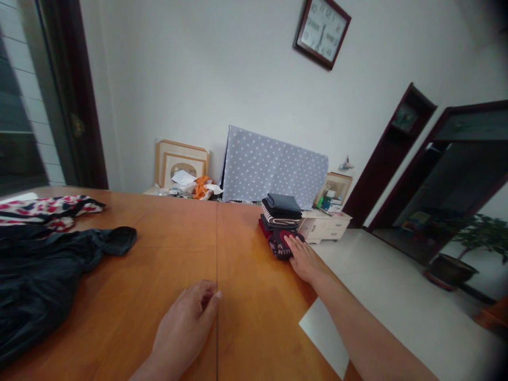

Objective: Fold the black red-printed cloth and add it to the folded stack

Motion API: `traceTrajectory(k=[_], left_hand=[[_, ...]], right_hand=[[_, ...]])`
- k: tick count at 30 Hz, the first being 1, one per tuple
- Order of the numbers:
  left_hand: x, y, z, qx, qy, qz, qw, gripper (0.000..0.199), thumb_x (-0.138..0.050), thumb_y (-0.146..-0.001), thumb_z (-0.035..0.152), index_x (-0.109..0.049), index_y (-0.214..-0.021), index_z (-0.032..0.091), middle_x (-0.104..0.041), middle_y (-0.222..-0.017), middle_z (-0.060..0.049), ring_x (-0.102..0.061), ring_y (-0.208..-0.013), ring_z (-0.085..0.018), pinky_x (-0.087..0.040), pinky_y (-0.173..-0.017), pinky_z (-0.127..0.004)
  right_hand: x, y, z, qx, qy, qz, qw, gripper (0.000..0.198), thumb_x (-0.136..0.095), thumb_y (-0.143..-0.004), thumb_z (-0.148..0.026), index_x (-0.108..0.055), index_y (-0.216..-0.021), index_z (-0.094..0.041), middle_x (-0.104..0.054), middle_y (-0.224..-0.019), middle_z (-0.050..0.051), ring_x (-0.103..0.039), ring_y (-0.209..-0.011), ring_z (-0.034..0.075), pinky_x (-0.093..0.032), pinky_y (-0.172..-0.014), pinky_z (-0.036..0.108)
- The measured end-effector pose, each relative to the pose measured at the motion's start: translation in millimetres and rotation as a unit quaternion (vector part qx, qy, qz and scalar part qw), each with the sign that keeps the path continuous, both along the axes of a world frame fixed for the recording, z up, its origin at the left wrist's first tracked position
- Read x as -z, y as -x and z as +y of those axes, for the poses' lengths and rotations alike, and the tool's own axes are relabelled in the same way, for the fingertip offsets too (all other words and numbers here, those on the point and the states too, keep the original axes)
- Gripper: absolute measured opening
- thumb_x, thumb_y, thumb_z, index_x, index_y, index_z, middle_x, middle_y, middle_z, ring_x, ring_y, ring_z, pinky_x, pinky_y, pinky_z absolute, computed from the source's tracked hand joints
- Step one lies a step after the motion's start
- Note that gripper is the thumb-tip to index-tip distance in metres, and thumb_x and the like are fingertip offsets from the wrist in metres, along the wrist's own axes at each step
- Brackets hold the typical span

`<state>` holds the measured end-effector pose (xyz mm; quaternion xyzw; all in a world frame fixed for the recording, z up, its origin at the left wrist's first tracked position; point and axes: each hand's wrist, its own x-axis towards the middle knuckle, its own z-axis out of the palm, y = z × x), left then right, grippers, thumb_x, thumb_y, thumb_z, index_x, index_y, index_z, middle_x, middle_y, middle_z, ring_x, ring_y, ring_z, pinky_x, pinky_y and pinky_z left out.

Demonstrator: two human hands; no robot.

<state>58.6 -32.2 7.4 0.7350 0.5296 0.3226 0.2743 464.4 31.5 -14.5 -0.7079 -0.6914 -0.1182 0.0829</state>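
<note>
Wooden desk [238,296] in a white-walled room. Nearest, left hand [186,323] resting loosely curled, holding nothing, well short of the stack of folded clothes [281,225]. Right hand [304,259] laid flat, fingers together, against the stack's near edge, seemingly steadying it. Left of the stack, dark garment [47,275] crumpled. Beyond, dotted cover [273,166], wall clock [322,32].

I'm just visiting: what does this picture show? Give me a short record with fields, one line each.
Place: wooden table in a room
Right hand: stretched out, fingers flat against the stack of folded clothes near the table's far right edge
Left hand: resting on the table, loosely curled, holding nothing
Left side: dark garment, unfolded; red-patterned cloth behind it
Behind: dotted cover, picture frames, wall clock
</note>
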Motion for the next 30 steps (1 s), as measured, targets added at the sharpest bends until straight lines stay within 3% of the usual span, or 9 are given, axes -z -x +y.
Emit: traceTrajectory(k=[5,9,15,21,30], left_hand=[[2.1,0.0,1.8,0.003,0.000,0.005,1.000,0.033,-0.043,-0.093,0.047,-0.064,-0.102,0.023,-0.071,-0.101,-0.006,-0.065,-0.096,-0.022,-0.048,-0.084,-0.031],[-1.6,-0.4,0.0,-0.004,0.011,0.011,1.000,0.033,-0.044,-0.091,0.047,-0.064,-0.101,0.023,-0.071,-0.098,-0.007,-0.066,-0.096,-0.023,-0.049,-0.085,-0.032],[-3.9,-0.9,-1.3,-0.006,-0.003,0.009,1.000,0.032,-0.045,-0.090,0.045,-0.066,-0.101,0.023,-0.072,-0.097,-0.007,-0.067,-0.094,-0.023,-0.050,-0.083,-0.033],[0.0,-0.4,0.5,-0.002,0.001,0.013,1.000,0.032,-0.045,-0.091,0.046,-0.065,-0.102,0.023,-0.072,-0.097,-0.006,-0.067,-0.094,-0.023,-0.049,-0.083,-0.034],[8.1,0.2,4.1,0.003,-0.014,0.026,1.000,0.031,-0.043,-0.094,0.048,-0.062,-0.101,0.024,-0.069,-0.098,-0.004,-0.064,-0.092,-0.021,-0.046,-0.081,-0.032]], right_hand=[[-11.5,4.9,-8.3,-0.024,0.012,0.002,1.000,0.080,-0.049,-0.085,-0.027,-0.016,-0.159,-0.024,-0.019,-0.164,0.004,-0.008,-0.152,0.024,-0.013,-0.122,0.047],[-23.7,10.7,-11.1,-0.025,-0.019,0.048,0.998,0.071,-0.044,-0.093,-0.040,-0.022,-0.157,-0.021,-0.021,-0.163,0.006,-0.013,-0.151,0.024,-0.015,-0.122,0.046],[-35.1,21.7,17.5,-0.022,-0.064,0.092,0.994,0.062,-0.029,-0.100,-0.047,-0.028,-0.155,-0.019,-0.027,-0.161,0.008,-0.022,-0.149,0.022,-0.018,-0.121,0.043],[-23.4,28.2,39.9,-0.024,0.025,0.117,0.993,0.062,-0.023,-0.101,-0.047,-0.038,-0.152,-0.015,-0.035,-0.157,0.009,-0.027,-0.147,0.023,-0.020,-0.120,0.041],[-10.8,34.5,40.3,0.010,0.040,0.104,0.994,0.057,-0.028,-0.101,-0.042,-0.036,-0.153,-0.019,-0.032,-0.159,0.006,-0.024,-0.148,0.022,-0.015,-0.121,0.043]])
